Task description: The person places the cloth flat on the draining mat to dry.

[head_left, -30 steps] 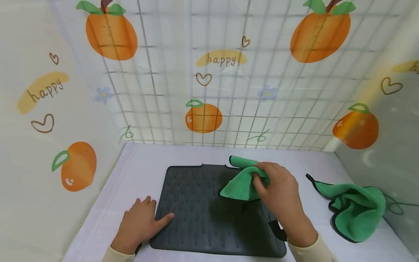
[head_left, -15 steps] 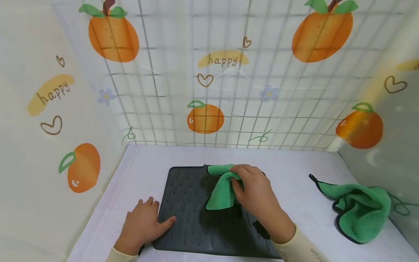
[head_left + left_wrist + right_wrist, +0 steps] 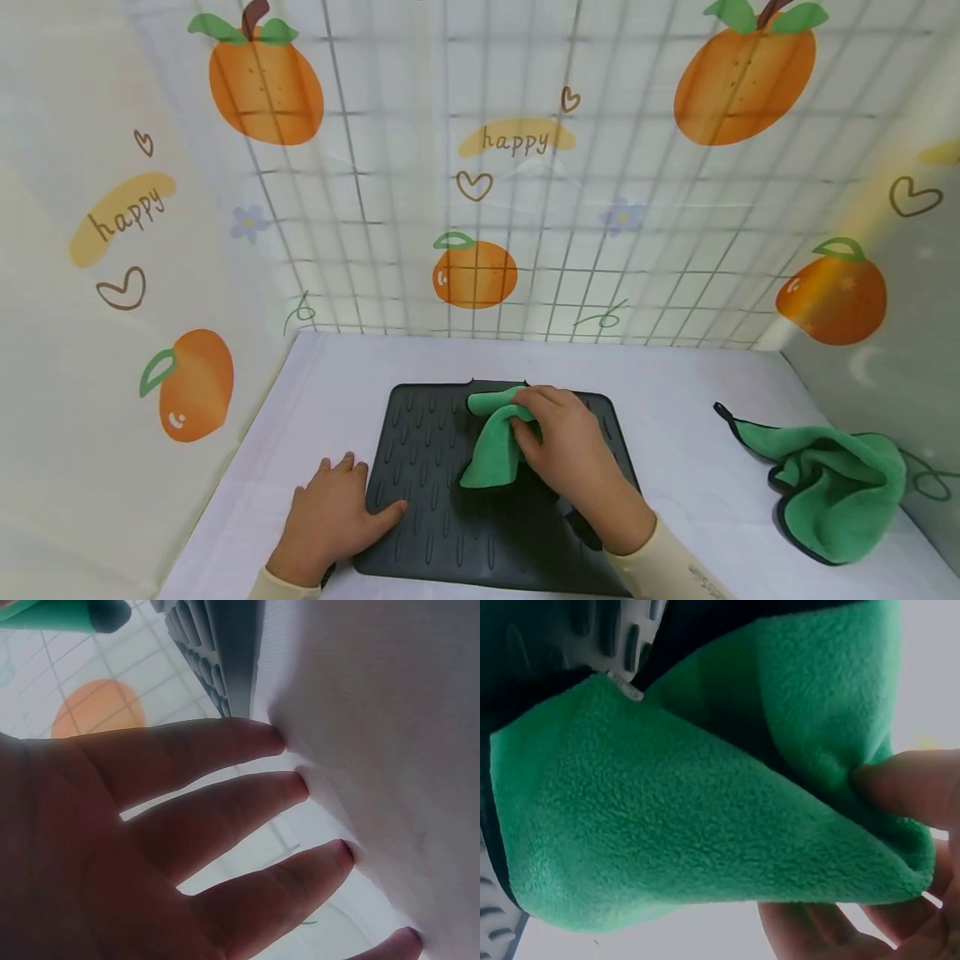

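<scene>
A dark grey ridged mat (image 3: 420,475) lies flat on the white table. My right hand (image 3: 573,454) pinches a bunched green cloth (image 3: 495,454) with dark edging over the mat's middle. In the right wrist view the cloth (image 3: 667,817) hangs in a fold between thumb and fingers, its lower edge near the mat's ridges. At the mat's left edge my left hand (image 3: 330,517) has its fingers spread, the thumb on the mat. The left wrist view shows that hand's straight fingers (image 3: 217,817) with their tips on the white tabletop beside the mat.
A second green cloth (image 3: 840,492) lies crumpled on the table (image 3: 690,492) at the right. A white curtain (image 3: 360,167) printed with oranges hangs behind and at both sides, with a wire grid showing through at the back.
The right hand has carried the green cloth leftward and slightly nearer across the mat, mostly in the first half second. The left hand has stayed at the mat's left edge.
</scene>
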Demonstrator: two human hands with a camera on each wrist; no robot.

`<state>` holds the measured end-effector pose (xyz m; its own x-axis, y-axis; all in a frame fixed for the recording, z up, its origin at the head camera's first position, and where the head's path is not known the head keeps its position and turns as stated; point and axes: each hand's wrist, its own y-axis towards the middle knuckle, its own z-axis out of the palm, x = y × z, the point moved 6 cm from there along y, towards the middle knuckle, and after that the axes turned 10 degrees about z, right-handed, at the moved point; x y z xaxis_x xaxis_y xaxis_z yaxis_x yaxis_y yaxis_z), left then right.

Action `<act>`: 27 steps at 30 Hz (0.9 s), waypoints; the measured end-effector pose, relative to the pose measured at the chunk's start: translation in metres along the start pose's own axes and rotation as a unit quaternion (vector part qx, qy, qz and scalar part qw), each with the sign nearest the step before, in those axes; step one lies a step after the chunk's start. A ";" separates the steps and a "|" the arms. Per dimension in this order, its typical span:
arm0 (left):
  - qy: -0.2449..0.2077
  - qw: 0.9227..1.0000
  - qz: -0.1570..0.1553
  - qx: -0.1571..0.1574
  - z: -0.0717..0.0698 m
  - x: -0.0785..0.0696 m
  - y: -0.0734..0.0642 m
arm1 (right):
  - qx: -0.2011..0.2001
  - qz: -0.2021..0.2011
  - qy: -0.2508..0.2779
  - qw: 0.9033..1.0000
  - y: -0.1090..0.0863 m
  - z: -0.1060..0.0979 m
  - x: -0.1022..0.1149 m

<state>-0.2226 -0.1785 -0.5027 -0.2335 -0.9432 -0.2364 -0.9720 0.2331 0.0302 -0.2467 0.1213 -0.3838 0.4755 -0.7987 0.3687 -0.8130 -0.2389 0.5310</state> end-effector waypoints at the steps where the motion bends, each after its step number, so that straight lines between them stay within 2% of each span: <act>1: 0.001 1.000 0.001 -0.001 0.000 0.000 0.000 | 0.000 0.000 0.000 1.000 0.000 0.002 0.000; 13: 0.008 1.000 0.001 -0.005 0.002 0.001 -0.002 | 0.038 0.003 -0.020 0.999 -0.004 0.021 0.005; 20: -0.001 1.000 -0.002 0.008 0.006 0.002 0.000 | 0.046 -0.007 -0.025 0.999 -0.007 0.025 0.003; 27: 0.003 1.000 0.004 0.005 0.004 0.002 0.000 | 0.060 -0.013 -0.043 0.997 -0.010 0.029 0.002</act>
<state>-0.2232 -0.1794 -0.5075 -0.2407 -0.9428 -0.2307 -0.9700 0.2420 0.0231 -0.2479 0.1059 -0.4105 0.4699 -0.8350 0.2865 -0.8379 -0.3197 0.4424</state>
